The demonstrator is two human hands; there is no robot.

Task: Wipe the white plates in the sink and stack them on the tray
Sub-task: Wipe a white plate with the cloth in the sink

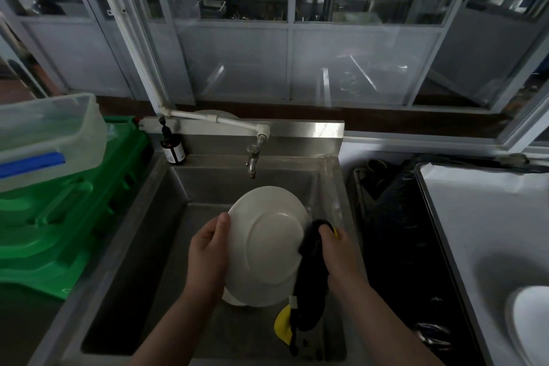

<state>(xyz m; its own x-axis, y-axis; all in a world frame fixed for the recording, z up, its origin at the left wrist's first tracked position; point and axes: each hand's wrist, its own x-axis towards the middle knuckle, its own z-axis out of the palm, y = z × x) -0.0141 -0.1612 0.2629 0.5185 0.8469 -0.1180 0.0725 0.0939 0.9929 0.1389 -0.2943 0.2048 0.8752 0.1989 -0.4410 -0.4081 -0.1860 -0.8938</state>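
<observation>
In the middle of the frame we see the sink [160, 217] made of brushed steel, dull grey and a little stained, and above it a metal tap [252, 159] with a white plastic pipe [208, 118]. The white plate [267, 241] looks like glazed ceramic, smooth and softly glossy, and beside it hangs a dark cloth [312, 276], matt and soft, with a yellow edge. On the left we notice a glossy green plastic crate [74, 217], a clear plastic box [50, 134] and a brown glass bottle [173, 148]; on the right lies a pale smooth tray [475, 217].
</observation>
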